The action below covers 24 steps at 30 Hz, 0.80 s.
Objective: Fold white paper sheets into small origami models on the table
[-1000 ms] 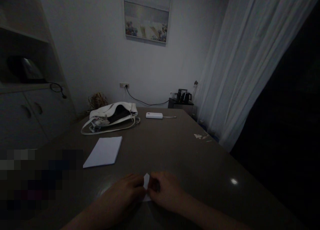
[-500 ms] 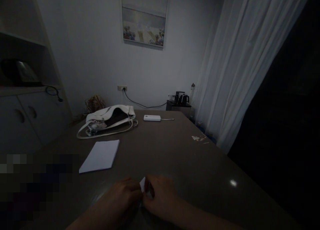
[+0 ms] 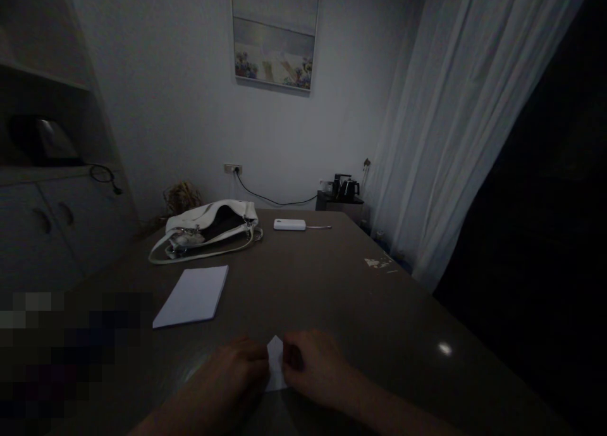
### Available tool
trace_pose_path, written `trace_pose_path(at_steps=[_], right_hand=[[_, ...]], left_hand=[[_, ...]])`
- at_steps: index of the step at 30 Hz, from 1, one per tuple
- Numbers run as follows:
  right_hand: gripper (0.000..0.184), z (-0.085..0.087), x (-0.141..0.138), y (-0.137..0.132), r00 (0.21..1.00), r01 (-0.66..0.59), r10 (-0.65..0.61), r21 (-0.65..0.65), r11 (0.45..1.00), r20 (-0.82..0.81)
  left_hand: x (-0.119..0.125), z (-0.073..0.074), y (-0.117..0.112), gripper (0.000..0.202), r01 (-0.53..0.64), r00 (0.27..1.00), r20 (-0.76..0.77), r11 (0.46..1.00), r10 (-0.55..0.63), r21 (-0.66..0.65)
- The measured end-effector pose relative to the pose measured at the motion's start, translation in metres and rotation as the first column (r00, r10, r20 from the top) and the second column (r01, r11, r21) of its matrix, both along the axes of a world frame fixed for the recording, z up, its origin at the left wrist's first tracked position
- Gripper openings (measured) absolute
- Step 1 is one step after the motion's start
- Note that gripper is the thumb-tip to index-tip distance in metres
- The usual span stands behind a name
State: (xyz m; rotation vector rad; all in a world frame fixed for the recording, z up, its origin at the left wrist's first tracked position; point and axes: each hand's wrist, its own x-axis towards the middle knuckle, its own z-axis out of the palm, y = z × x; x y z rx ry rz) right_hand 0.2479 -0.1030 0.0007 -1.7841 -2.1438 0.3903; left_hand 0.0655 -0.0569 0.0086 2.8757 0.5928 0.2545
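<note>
A small folded piece of white paper [image 3: 275, 362] lies on the dark table [image 3: 360, 309] near its front edge. My left hand [image 3: 234, 367] and my right hand [image 3: 313, 367] meet over it, fingers curled and pressed on its two sides. Only a pointed white strip of the paper shows between them. The room is dim, so the fingertips are hard to make out.
A stack of white sheets [image 3: 192, 295] lies to the left. Farther back are a white handbag [image 3: 207, 228] and a white power bank [image 3: 289, 224] with a cable. A curtain [image 3: 455, 126] hangs on the right. A blurred patch covers the lower left.
More of the white paper shows between my hands now, with its point standing a little higher. Both hands stay in about the same place.
</note>
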Motion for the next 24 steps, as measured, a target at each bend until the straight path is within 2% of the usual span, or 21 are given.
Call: trace_pose_path(at_steps=[7,13,19,24], right_hand=[[0.013,0.008,0.011,-0.002,0.999,0.039,-0.039,-0.089,0.995,0.009],[0.009,0.014,0.024,-0.002,0.996,0.079,-0.075,-0.121,0.989,0.040],[0.007,0.014,0.032,0.001,0.997,0.067,-0.072,-0.195,0.979,-0.020],[0.008,0.014,0.029,0.002,0.997,0.070,-0.074,-0.195,0.978,-0.011]], left_hand=[[-0.002,-0.002,0.001,0.022,0.006,0.999,0.035,1.000,-0.006,-0.001],[-0.001,-0.002,0.001,0.022,-0.017,1.000,0.000,1.000,0.017,-0.013],[-0.003,0.001,-0.001,0.021,-0.019,1.000,-0.011,0.999,0.018,-0.030],[0.004,0.000,-0.006,0.017,-0.122,0.993,-0.013,0.990,0.121,-0.072]])
